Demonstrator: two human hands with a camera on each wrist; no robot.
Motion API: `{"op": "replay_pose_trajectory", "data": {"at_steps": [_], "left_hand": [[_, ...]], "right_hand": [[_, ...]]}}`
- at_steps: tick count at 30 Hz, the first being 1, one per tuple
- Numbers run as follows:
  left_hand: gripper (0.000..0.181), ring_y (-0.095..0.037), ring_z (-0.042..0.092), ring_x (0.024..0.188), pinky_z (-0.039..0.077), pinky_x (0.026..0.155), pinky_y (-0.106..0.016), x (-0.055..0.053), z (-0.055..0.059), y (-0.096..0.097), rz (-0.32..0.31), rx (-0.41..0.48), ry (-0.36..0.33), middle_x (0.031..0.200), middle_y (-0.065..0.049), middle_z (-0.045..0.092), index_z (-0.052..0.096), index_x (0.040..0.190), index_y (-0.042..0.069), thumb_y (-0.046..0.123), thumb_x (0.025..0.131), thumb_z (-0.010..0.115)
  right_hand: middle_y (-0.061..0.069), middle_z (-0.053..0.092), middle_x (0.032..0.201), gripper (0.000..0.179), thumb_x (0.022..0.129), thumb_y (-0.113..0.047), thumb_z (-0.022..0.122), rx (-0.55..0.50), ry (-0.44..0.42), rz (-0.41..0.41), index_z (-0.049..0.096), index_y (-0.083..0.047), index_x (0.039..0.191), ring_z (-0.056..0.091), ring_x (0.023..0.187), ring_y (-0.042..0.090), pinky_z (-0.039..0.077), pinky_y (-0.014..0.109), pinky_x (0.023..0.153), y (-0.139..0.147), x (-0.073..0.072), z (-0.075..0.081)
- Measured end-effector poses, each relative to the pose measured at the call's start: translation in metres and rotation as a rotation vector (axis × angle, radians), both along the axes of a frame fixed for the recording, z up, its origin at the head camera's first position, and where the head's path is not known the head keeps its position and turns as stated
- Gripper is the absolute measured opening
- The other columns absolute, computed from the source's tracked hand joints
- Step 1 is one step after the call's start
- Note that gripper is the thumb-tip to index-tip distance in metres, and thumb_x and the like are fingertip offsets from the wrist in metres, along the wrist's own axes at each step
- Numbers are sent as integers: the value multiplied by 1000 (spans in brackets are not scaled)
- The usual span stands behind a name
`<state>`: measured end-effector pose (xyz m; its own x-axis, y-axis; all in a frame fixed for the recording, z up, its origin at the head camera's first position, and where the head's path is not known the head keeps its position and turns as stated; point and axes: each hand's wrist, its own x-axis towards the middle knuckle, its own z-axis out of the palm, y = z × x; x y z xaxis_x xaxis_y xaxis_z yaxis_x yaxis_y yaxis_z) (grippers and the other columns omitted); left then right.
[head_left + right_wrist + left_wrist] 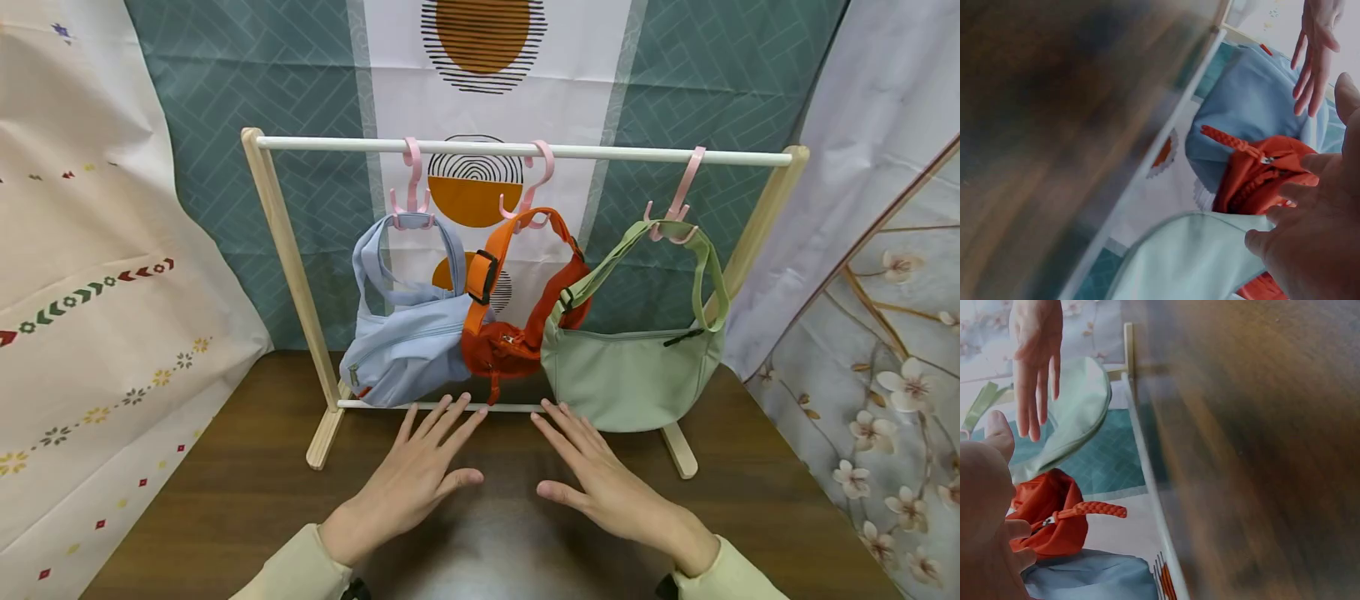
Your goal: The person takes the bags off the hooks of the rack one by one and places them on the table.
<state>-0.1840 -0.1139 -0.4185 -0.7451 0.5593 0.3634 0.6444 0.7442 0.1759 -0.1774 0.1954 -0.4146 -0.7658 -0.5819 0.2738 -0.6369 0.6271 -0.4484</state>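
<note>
Both hands are held out over the table, fingers straight and spread, holding nothing. In the head view my left hand (420,471) is in front of a light blue bag (416,333), and my right hand (600,479) is in front of a green shoulder bag (630,375). Between these two bags hangs a red-orange bag (506,346) with an orange strap and a black buckle. Each bag hangs by its strap from a pink hook: the left hook (413,179), the middle hook (534,179) and the right hook (684,187). A braided red zipper pull (1104,509) shows in the left wrist view.
The hooks hang on the white top rail (600,152) of a rack with wooden side posts (288,258). A thin white lower bar (513,408) runs near the brown tabletop (225,517). A patterned curtain (262,75) hangs behind, with printed cloths at both sides.
</note>
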Motion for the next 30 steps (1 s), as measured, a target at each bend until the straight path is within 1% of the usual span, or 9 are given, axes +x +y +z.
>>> {"op": "replay_pose_trajectory", "data": {"at_steps": [3, 6, 10, 12, 14, 19, 21, 25, 30], "left_hand": [[77, -29, 19, 158, 15, 122, -67, 0, 5, 0, -4, 15, 6, 173, -1, 17, 25, 167, 28, 62, 102, 48], [76, -28, 19, 159, 15, 122, -66, -1, 10, -1, -8, 31, 22, 173, -1, 18, 23, 167, 30, 61, 102, 49], [76, -29, 19, 159, 14, 123, -65, -4, 19, -3, -15, 50, 37, 173, -4, 21, 20, 167, 31, 60, 103, 48], [75, -30, 19, 158, 13, 123, -64, -6, 24, -4, -19, 58, 46, 172, -6, 22, 20, 168, 31, 62, 104, 44], [74, -30, 18, 159, 13, 123, -64, -8, 29, -5, -19, 65, 59, 173, -6, 22, 19, 168, 31, 64, 104, 37], [77, -31, 20, 158, 13, 123, -65, -13, 41, -10, -11, 94, 111, 172, -6, 22, 21, 168, 28, 69, 103, 25], [77, -32, 20, 158, 13, 123, -64, -15, 45, -12, -8, 106, 125, 172, -6, 23, 23, 167, 27, 70, 103, 24], [77, -31, 20, 158, 12, 123, -64, -20, 53, -16, 1, 121, 141, 172, -5, 22, 22, 167, 28, 70, 103, 23], [78, -32, 21, 158, 13, 123, -64, -25, 63, -22, -5, 109, 180, 171, -8, 24, 22, 168, 26, 69, 103, 22]], "right_hand": [[-3, 6, 175, 84, 102, -41, 66, -4, -4, 7, 17, -28, 168, 8, 159, 39, 13, 65, 121, 0, -1, 7], [-5, 4, 175, 84, 102, -40, 66, -12, -36, 10, 14, -32, 168, 5, 160, 36, 9, 62, 124, 0, -2, 14], [-7, 2, 175, 84, 102, -40, 65, -17, -47, 15, 14, -32, 168, 3, 160, 36, 6, 61, 124, 0, -3, 22], [-6, 3, 175, 85, 102, -40, 66, -17, -34, 15, 14, -30, 168, 3, 160, 37, 8, 64, 123, 0, -4, 25], [-4, 4, 175, 85, 102, -39, 67, -22, -25, 17, 15, -29, 168, 3, 160, 37, 9, 66, 122, 1, -4, 29], [0, 6, 175, 86, 102, -38, 67, -36, -9, 26, 12, -31, 168, 2, 160, 37, 9, 65, 123, -1, -9, 41], [-2, 5, 175, 86, 102, -39, 66, -36, -4, 35, 11, -32, 168, 1, 160, 36, 8, 64, 123, -3, -12, 47], [-5, 2, 175, 86, 102, -40, 66, -23, 16, 59, 11, -31, 169, 1, 160, 35, 7, 63, 124, -7, -17, 58], [-6, 2, 175, 87, 101, -42, 66, 3, 27, 75, 12, -29, 169, 0, 160, 33, 6, 62, 125, -10, -21, 70]]}}
